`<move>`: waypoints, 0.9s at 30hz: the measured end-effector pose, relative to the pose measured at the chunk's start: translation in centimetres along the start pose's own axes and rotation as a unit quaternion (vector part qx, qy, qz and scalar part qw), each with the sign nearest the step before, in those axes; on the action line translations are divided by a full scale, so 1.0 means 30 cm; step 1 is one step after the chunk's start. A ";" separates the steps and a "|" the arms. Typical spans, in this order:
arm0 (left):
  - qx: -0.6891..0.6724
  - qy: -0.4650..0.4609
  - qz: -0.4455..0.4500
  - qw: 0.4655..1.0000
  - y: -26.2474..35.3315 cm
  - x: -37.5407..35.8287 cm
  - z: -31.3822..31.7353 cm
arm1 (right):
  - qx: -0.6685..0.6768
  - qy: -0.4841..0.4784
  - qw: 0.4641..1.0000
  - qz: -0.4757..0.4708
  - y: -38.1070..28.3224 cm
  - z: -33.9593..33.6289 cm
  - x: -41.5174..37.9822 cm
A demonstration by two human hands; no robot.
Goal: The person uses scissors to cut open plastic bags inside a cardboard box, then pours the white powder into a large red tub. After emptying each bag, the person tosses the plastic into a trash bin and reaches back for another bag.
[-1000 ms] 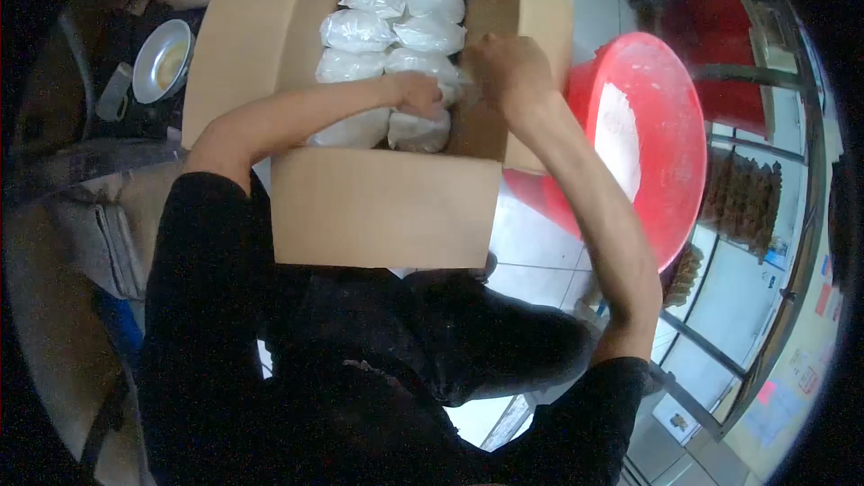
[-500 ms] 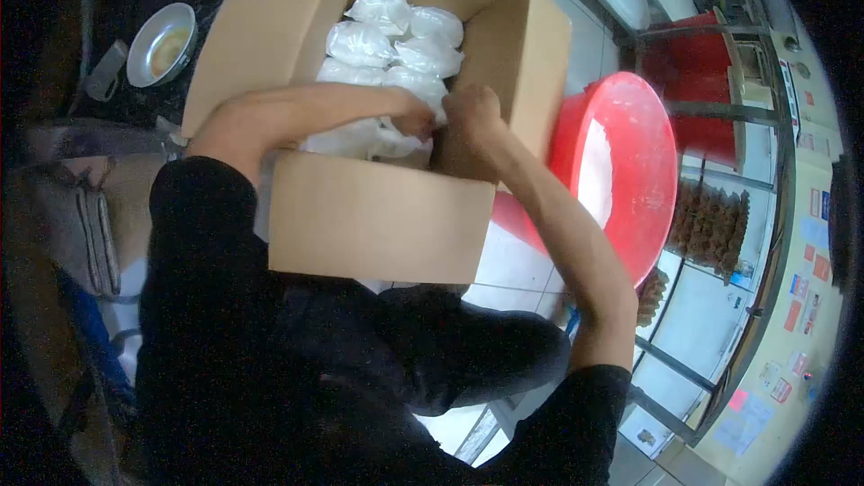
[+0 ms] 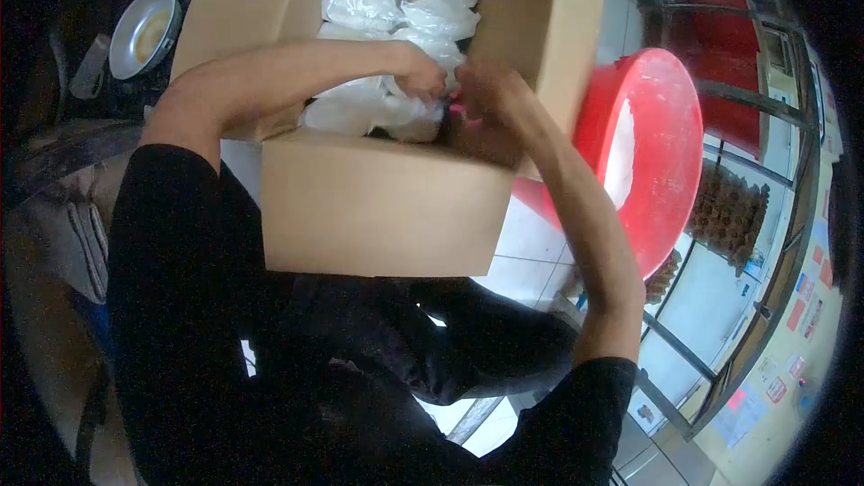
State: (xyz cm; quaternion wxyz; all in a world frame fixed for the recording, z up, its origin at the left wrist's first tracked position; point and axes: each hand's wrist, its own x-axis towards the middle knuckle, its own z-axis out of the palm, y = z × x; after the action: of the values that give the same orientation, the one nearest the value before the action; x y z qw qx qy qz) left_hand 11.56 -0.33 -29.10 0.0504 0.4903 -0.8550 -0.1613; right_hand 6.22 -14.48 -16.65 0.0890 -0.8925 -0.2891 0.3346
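Note:
A cardboard box (image 3: 387, 207) stands open before me, holding several knotted clear plastic bags (image 3: 362, 5) packed with something white. Over the near bags, my left hand (image 3: 421, 72) has its fingers closed in a pinch; what lies in them is hidden. My right hand (image 3: 486, 88) is curled close beside it, somewhat blurred, with its fingertips near the left ones. Just below the right fingers shows a small pink strip (image 3: 459, 112), too blurred to name. A bag (image 3: 412, 119) with white contents lies under the hands at the box's near end.
A red basin (image 3: 661, 162) with white powder inside stands right of the box. Metal shelving (image 3: 738, 99) and a stack of egg trays (image 3: 727, 211) are farther right. At upper left, a metal bowl (image 3: 144, 31) sits on a dark surface.
The view has shifted, so box and basin sit differently in it. Both hands stay close together over the bags, and a pink strip now shows by my right hand.

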 end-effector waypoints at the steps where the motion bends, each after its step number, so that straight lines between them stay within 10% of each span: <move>1: -0.022 -0.018 -0.029 0.999 0.010 -0.003 -0.023 | -0.180 -0.030 0.983 -0.001 -0.045 -0.027 0.003; 7: -0.117 0.013 -0.174 0.978 0.033 -0.042 -0.152 | -0.202 -0.045 0.976 0.063 -0.051 -0.017 0.011; 12: -0.225 0.000 -0.277 0.934 0.060 -0.077 -0.232 | 0.004 -0.026 0.994 0.106 0.017 0.072 0.056; 15: -0.311 -0.030 -0.357 0.880 0.062 -0.054 -0.222 | 0.190 0.113 0.975 -0.023 0.155 0.165 0.053; 20: -0.315 -0.087 -0.412 0.851 0.080 -0.065 -0.269 | 0.064 0.059 0.995 0.058 0.036 -0.011 0.029; 27: -0.301 -0.052 -0.426 0.851 0.094 -0.081 -0.253 | 0.547 0.025 0.805 0.227 -0.021 0.071 0.013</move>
State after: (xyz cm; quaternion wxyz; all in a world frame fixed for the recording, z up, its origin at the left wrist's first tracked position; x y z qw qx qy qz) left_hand 12.34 1.35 -20.84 0.0775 0.7585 -0.4730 -0.4416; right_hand 4.79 -13.80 -18.25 0.4916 -0.7440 0.1553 0.4250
